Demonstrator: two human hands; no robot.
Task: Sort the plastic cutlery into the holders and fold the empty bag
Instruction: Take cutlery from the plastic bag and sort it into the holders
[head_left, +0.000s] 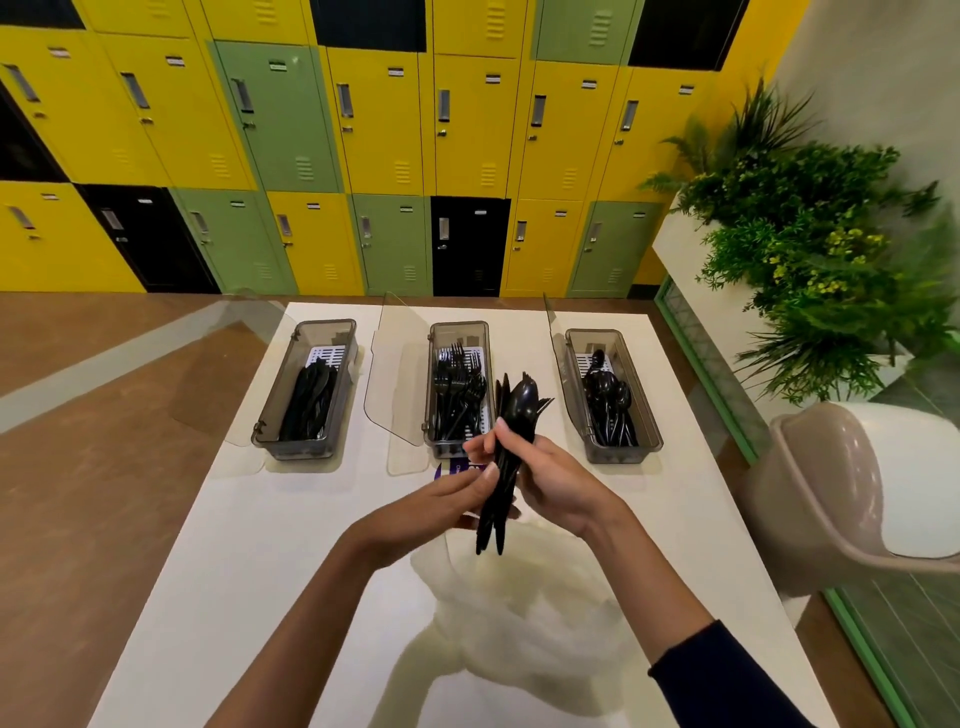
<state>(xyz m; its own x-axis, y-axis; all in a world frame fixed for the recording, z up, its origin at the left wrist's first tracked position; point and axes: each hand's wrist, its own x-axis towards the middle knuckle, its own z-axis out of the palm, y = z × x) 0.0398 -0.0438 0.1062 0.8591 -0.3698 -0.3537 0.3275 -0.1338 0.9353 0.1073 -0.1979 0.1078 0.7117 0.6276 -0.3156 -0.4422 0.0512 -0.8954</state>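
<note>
A bundle of black plastic cutlery (511, 415) stands upright above the white table (260, 519), with a spoon bowl and fork tines at its top. My right hand (550, 475) grips the bundle around its middle. My left hand (441, 501) holds the handles from the left, fingers pinching near the bundle. Three grey holders with open lids stand in a row: the left holder (306, 389) has knives, the middle holder (460, 389) has forks, the right holder (613, 395) has spoons. A clear plastic bag (519, 623) lies crumpled under my arms.
A purple label (449, 467) peeks out behind my hands. A beige chair (852, 493) stands at the table's right side, with a planter of green plants (810, 249) beyond it. Yellow, green and black lockers (363, 145) line the far wall.
</note>
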